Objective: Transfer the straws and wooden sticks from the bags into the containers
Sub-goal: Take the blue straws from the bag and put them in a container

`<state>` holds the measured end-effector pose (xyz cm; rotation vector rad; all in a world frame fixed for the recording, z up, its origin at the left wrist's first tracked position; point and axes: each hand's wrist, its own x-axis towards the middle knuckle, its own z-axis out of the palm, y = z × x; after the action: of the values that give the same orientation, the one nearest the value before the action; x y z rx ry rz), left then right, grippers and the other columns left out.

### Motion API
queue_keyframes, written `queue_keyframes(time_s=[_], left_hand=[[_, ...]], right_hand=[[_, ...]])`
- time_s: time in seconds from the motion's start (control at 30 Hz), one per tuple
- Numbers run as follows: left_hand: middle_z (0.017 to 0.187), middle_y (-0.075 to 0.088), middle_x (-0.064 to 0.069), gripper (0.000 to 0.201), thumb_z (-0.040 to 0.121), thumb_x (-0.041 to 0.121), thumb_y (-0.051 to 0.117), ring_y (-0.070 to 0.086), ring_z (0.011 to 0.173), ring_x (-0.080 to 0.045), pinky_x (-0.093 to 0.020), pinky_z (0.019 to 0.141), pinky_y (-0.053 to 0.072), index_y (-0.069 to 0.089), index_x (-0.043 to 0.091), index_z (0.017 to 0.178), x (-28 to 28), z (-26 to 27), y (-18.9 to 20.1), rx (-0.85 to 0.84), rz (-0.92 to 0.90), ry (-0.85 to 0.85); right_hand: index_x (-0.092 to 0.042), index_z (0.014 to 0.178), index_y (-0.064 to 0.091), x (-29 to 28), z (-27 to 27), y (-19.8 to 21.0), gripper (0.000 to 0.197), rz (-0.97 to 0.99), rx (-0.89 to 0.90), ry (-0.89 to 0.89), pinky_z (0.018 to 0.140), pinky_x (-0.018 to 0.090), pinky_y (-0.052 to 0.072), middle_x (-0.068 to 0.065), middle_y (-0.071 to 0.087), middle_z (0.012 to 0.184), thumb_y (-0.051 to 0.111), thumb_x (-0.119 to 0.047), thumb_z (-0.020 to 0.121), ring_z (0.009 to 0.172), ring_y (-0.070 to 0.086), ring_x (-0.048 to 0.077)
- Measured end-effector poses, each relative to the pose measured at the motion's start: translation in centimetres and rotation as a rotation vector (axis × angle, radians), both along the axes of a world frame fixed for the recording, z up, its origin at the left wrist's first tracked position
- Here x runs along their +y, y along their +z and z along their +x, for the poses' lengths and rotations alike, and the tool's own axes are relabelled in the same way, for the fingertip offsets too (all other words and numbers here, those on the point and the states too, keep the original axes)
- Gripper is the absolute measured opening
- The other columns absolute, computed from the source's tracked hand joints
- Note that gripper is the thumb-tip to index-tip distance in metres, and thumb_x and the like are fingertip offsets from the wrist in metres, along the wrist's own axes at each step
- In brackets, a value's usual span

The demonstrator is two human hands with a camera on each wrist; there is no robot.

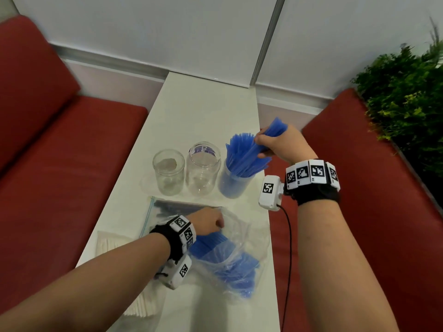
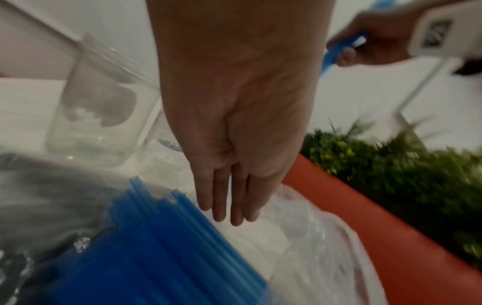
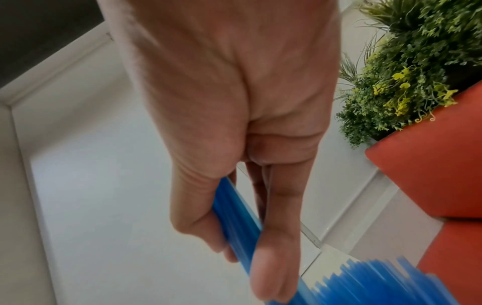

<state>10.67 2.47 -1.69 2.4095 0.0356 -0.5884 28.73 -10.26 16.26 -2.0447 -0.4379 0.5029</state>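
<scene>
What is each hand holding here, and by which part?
The right hand grips a bunch of blue straws near its upper end. The left hand holds nothing, fingers straight over the bag.

We note a white worktop (image 1: 203, 111) running away from us to a pale panelled wall (image 1: 148, 27). Red upholstered benches flank it, one on the left (image 1: 72, 144) and one on the right (image 1: 359, 164). Green foliage with small yellow blooms (image 1: 407, 92) stands behind the right bench.

White table (image 1: 206, 111) with three jars (image 1: 203, 167), two plastic bags (image 1: 242, 257), and white paper stacks (image 1: 107, 243).
</scene>
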Motion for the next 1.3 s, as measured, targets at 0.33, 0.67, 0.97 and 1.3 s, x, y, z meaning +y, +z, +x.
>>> queue_keyframes(time_s=[0.33, 0.67, 0.97, 1.3], left_hand=[[0.146, 0.037, -0.010, 0.056, 0.091, 0.032, 0.060, 0.036, 0.133, -0.030, -0.046, 0.102, 0.038, 0.043, 0.010, 0.139, -1.7, -0.6, -2.8, -0.047, 0.556, -0.404], [0.134, 0.054, -0.011, 0.031, 0.100, 0.006, 0.040, 0.049, 0.125, -0.026, -0.035, 0.108, 0.036, 0.058, 0.003, 0.126, -1.2, 0.3, -3.9, -0.166, 0.643, -0.486], [0.130, 0.057, -0.009, 0.030, 0.100, 0.004, 0.038, 0.057, 0.115, -0.027, -0.036, 0.086, 0.045, 0.057, 0.007, 0.123, -0.1, -0.8, -1.6, -0.043, 0.672, -0.376], [0.116, 0.067, -0.006, 0.024, 0.100, 0.006, 0.044, 0.064, 0.106, -0.026, -0.035, 0.076, 0.044, 0.062, 0.005, 0.115, -0.1, -1.1, 3.1, 0.107, 0.777, -0.344]], right_hand=[[0.006, 0.093, 0.071, 1.4, 0.7, -4.9, 0.021, -0.072, -0.127, -0.071, 0.070, 0.036, 0.063, 0.018, 0.076, 0.080, 0.069, -0.015, 0.090, 0.065, 0.076, 0.022], [-0.030, 0.115, 0.059, 2.0, -0.9, -7.1, 0.035, 0.143, -0.397, -0.113, 0.095, 0.021, 0.043, -0.007, 0.057, 0.122, 0.076, -0.023, 0.084, 0.114, 0.053, 0.009], [-0.012, 0.163, 0.007, 3.8, -3.4, -12.4, 0.071, -0.680, -0.646, 0.123, 0.125, 0.053, -0.007, 0.006, 0.000, 0.171, 0.031, -0.051, 0.107, 0.157, -0.011, 0.030], [-0.012, 0.147, 0.048, 3.3, -7.9, -9.5, 0.053, 0.085, -0.631, -0.053, 0.127, 0.047, 0.015, 0.011, 0.042, 0.156, 0.043, -0.004, 0.095, 0.151, 0.025, 0.031]])
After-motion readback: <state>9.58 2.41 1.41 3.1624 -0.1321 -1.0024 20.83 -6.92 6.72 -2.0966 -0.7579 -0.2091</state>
